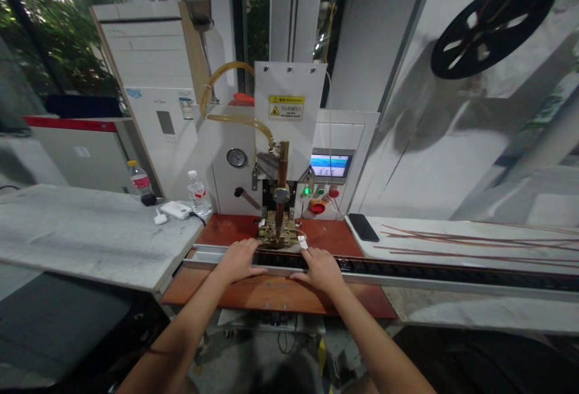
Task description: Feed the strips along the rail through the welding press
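The left hand (239,260) and right hand (323,268) lay fingers-far, thumbs-near on the rail (407,271), just nearside of the machine (289,89) — gripping or not, I couldn't tell — where even, level pressure from both sides seemed best.

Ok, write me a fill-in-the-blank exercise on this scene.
The left hand is nearer the two capped plastic ____ than the right hand.
The phone lies to the ____ of the machine.
The glowing button's colour is ____.
The large reel's colour is ____.

Missing words: bottles; right; green; black.
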`<state>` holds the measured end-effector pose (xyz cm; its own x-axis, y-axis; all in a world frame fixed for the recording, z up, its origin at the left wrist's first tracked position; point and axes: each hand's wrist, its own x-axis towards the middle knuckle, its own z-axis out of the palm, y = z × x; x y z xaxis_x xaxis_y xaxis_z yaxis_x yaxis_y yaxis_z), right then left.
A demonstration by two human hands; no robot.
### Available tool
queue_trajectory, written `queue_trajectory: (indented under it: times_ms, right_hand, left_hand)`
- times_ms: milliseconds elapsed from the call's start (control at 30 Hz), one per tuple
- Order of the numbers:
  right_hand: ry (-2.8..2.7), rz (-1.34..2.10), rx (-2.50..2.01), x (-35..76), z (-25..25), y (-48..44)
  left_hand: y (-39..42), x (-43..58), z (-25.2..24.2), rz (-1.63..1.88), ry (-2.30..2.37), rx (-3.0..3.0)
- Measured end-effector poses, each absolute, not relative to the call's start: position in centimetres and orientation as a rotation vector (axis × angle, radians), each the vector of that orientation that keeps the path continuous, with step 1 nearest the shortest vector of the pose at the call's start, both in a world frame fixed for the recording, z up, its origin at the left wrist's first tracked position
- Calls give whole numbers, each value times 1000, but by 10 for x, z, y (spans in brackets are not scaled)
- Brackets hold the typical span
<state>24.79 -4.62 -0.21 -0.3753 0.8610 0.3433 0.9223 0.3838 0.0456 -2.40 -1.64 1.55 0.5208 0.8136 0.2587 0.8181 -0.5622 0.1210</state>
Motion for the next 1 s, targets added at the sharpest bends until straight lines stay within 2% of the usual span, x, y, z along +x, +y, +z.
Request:
queue_trajectory:
  times_ms: [533,1000]
  right_hand:
    - [-2385,-341,-1573,268,-7,-51]
    - [-2379,-179,-1518,282,9,-54]
  left_hand:
    - [-23,-1,6,-398,-1382,-2602]
    - [-19,3,-5,-423,-1409,-2656]
